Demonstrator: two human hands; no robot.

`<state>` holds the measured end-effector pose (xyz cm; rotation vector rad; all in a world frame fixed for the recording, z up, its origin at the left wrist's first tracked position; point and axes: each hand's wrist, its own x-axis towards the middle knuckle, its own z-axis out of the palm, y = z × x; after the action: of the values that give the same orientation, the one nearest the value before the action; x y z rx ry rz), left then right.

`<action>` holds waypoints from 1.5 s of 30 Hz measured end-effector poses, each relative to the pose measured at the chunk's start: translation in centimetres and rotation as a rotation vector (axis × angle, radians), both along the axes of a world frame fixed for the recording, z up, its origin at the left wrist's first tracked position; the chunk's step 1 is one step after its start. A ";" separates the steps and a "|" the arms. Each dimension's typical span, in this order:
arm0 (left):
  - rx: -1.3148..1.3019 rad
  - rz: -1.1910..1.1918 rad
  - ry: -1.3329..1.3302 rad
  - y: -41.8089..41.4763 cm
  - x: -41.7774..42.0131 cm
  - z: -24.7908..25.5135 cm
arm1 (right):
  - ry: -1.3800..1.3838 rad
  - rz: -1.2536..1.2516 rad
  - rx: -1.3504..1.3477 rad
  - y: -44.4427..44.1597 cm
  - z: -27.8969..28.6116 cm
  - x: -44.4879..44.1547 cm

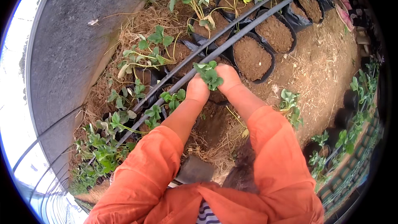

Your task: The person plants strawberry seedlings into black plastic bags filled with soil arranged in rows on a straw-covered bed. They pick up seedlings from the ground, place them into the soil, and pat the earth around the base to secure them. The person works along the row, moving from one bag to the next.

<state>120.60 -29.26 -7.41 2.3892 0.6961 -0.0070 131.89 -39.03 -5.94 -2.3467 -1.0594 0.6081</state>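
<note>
Both my hands are together over a black plastic grow bag of soil (219, 99), just below two dark pipes (199, 74). Between them stand the green leaves of a small strawberry plant (210, 75). My left hand (197, 87) is at the plant's left side, my right hand (227, 76) at its right. The fingers of both are mostly hidden by the leaves and the backs of the hands, so their grip cannot be made out. Up and to the right, a soil-filled grow bag (252, 58) without a plant stands beside the right hand.
Potted strawberry plants (152, 53) line the far side of the pipes. A loose strawberry plant (289, 104) lies on the bare ground at right. A dark block-like object (196, 169) is near my body. Another plant row (348, 140) runs along the right, and a grey sheet wall (77, 37) rises at left.
</note>
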 end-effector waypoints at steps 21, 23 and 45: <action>-0.360 -0.294 -0.117 -8.8 -8.3 10.5 | 0.776 -1.396 0.049 -36.4 -3.4 -8.2; -0.400 -0.326 -0.084 -10.3 -8.0 10.3 | 0.757 -1.444 0.183 -36.4 -4.1 -7.3; -0.506 -0.374 0.094 -16.9 2.9 8.2 | 0.976 -0.944 0.369 -27.6 2.9 0.5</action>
<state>123.49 -46.21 0.79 1.9975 0.2367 -0.4065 132.38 -66.64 -3.01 -1.5803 0.3465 0.8872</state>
